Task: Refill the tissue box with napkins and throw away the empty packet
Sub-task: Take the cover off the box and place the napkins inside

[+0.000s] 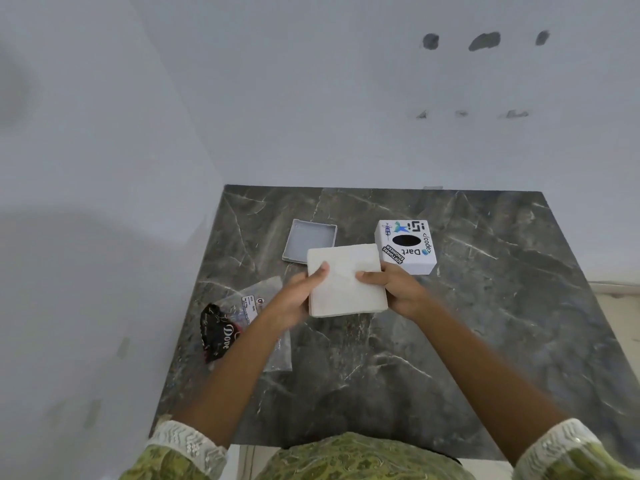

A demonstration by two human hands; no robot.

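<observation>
Head view looks down on the dark marble tabletop (pixel 450 358), the biggest thing in front of me, pushed into a corner of pale walls. Above its middle I hold a square stack of white napkins (pixel 346 280) between both hands: my left hand (pixel 294 299) clasps its left edge with the thumb laid on top, and my right hand (pixel 398 289) clasps its right edge, thumb also on top, fingers curled under. The stack is tilted a little and looks lifted off the marble. Left of the stack, the clear plastic packet (pixel 242 323) with a dark printed end lies flat near the table's left edge, partly under my left forearm. Just beyond the stack on the right stands the white tissue box (pixel 407 245), stickers around its dark oval slot, nearly touching my right fingers. Beyond the stack on the left lies the box's grey base tray (pixel 309 240), open side up, its near corner hidden behind the napkins.
</observation>
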